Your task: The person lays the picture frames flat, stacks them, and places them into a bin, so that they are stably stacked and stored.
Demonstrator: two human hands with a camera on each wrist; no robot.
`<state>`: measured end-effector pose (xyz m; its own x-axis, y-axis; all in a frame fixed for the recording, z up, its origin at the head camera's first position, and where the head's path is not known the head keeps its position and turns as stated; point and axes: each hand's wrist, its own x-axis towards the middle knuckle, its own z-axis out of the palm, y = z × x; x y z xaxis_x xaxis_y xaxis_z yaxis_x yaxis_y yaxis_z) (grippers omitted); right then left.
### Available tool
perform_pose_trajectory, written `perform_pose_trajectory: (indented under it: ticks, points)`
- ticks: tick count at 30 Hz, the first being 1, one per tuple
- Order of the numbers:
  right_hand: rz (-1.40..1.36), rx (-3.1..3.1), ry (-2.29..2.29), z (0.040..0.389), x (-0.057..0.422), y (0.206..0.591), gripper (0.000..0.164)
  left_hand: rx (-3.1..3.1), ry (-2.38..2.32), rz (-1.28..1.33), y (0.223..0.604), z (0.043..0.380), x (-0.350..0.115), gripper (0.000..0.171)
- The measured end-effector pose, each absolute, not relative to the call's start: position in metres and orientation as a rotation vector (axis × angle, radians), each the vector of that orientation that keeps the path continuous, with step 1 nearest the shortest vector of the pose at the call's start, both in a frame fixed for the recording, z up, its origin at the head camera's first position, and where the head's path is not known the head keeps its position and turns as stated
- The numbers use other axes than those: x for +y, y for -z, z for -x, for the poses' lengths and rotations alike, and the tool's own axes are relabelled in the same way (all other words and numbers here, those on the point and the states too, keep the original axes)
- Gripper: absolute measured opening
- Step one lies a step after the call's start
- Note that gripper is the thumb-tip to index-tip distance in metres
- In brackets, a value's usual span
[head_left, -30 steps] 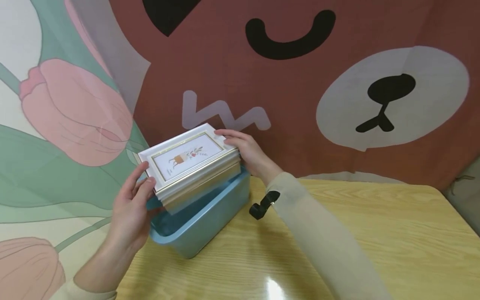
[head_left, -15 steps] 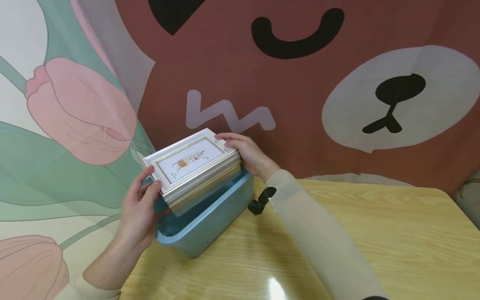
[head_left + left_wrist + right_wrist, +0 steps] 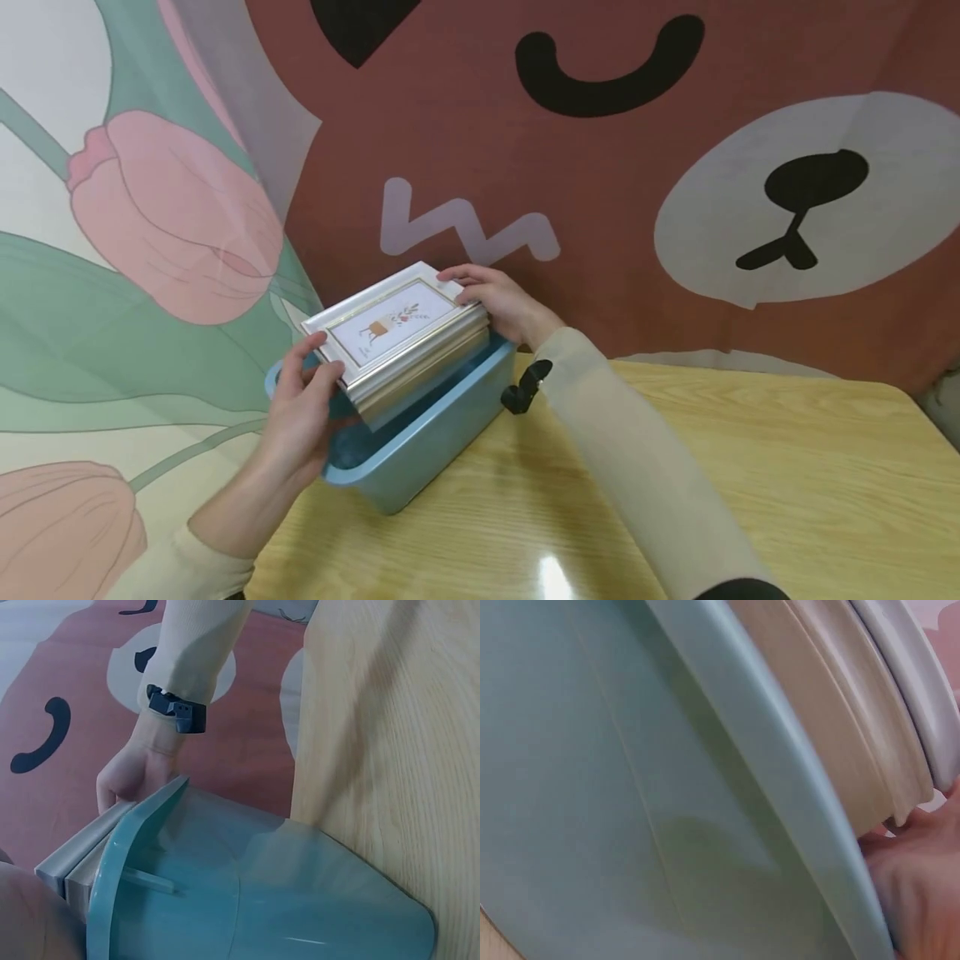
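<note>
A white picture frame [image 3: 393, 325] with a deer drawing lies face up on a gold-edged frame [image 3: 427, 375], the two making a tilted stack. My left hand [image 3: 296, 417] holds the near left end, thumb and fingertips on the white border. At the far right end, my right hand [image 3: 504, 304] grips the stack with its fingers over the top edge. The stack overlaps the mouth of a blue plastic bin [image 3: 420, 458] in the head view. From the left wrist, the frame edges show just beyond the bin's rim [image 3: 109, 885]. The undersides of the frames are hidden.
The bin stands on a light wooden table [image 3: 750, 467], close to its left side. Behind hangs a cloth with a brown bear face [image 3: 600, 183], and a tulip-print cloth [image 3: 172, 217] hangs at the left. A black wrist strap [image 3: 527, 386] sits on the right sleeve.
Both hands have lowered the frame stack slightly toward the bin. The whole head view has shifted a little, so the scene sits farther right. The grip at both ends has stayed the same.
</note>
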<state>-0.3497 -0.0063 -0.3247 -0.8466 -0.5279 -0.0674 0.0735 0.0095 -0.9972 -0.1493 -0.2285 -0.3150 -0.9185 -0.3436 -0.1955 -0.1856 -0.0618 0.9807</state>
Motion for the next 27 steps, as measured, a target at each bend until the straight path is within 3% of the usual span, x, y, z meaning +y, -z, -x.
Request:
perform_pose_trajectory:
  ticks: [11, 27]
  points:
    - [0.491, 1.991, 1.669, 0.358, -0.011, 0.331, 0.058, -2.122, 2.184, -0.605, 0.320, 0.165, -0.226, 0.064]
    - [0.552, 2.024, 1.552, 0.360, -0.017, 0.334, 0.062, -2.236, 2.134, -0.607, 0.323, 0.171, -0.225, 0.070]
